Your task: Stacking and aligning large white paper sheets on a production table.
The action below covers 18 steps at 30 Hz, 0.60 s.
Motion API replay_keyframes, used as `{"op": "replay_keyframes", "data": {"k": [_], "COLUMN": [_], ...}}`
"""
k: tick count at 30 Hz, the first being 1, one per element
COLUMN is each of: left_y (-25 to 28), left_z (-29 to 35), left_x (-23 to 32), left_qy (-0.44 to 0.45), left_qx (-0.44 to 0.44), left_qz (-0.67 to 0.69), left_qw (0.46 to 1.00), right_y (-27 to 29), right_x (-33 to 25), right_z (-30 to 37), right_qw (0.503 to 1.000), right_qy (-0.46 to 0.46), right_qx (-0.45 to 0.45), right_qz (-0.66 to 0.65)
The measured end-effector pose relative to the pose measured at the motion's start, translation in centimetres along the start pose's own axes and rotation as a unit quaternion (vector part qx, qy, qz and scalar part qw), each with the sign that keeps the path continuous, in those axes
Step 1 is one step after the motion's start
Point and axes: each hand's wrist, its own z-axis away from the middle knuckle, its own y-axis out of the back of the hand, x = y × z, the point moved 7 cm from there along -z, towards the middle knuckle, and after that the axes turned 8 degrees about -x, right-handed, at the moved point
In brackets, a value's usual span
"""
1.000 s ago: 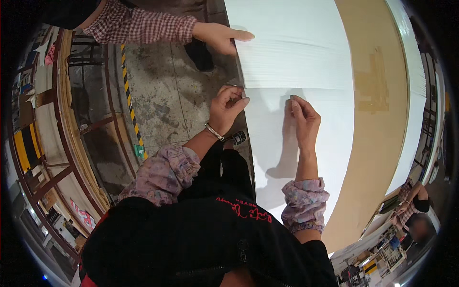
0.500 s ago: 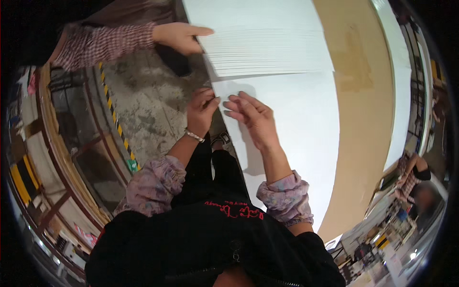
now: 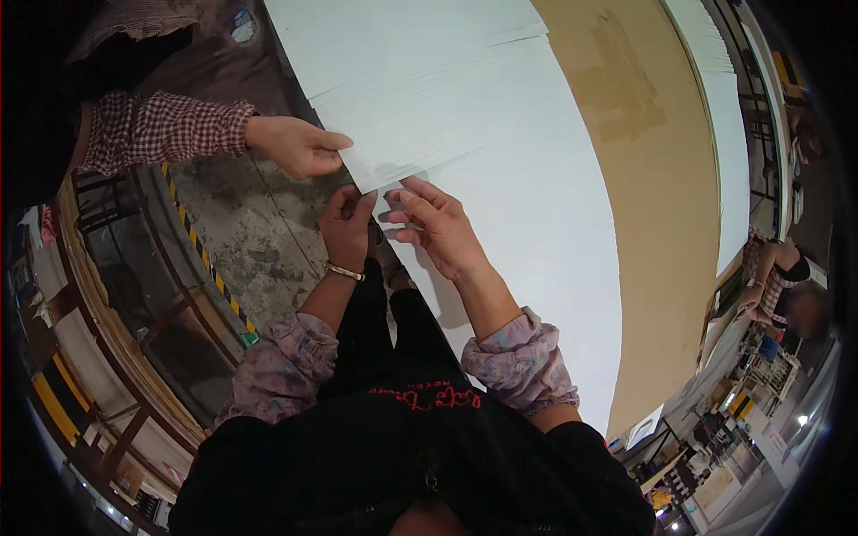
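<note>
A broad stack of large white sheets (image 3: 536,268) spreads before me, its upper layers fanned into several thin stepped edges. At the stack's left edge, the thumb and fingers of my left hand (image 3: 347,228) are closed on a corner of a white sheet. Over the white surface just to the right hovers my right hand (image 3: 440,228), fingers loosely bent and apart, holding nothing; its fingertips are close to the fanned sheets' near edge. Another person's hand (image 3: 299,147), in a checked sleeve, grips the same left edge a little farther away.
Brown board (image 3: 652,223) with a darker patch borders the white sheets on the right, with more white sheets (image 3: 733,152) beyond. Concrete floor (image 3: 241,214) with a yellow-black stripe lies left, beside a brown-framed rack (image 3: 170,277). Another person (image 3: 773,286) is at far right.
The fanned sheets have slid nearer to me, and the other person's hand has come closer along the edge with them. Both my hands appear slightly farther left in view.
</note>
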Motion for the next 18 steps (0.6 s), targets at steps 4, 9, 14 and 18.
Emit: {"op": "replay_keyframes", "data": {"k": [4, 9, 14, 18], "left_y": [0.6, 0.5, 1.3, 1.3], "left_z": [-0.1, -0.2, -0.8, -1.5], "left_x": [0.0, 0.0, -0.2, 0.2], "left_qy": [-0.023, -0.028, -0.024, -0.045], "left_qx": [0.018, 0.032, 0.042, 0.037], "left_qz": [-0.045, -0.068, -0.123, -0.157], "left_qw": [0.999, 0.997, 0.991, 0.986], "right_y": [-0.5, 0.9, 2.6, 3.1], "right_x": [-0.1, -1.6, -2.7, -2.5], "right_z": [-0.3, -1.0, -2.9, -3.9], "right_qw": [0.999, 0.993, 0.987, 0.981], "right_qy": [0.019, 0.057, 0.059, 0.052], "right_qx": [-0.008, 0.081, 0.142, 0.177], "right_qz": [-0.026, 0.069, 0.042, 0.066]}}
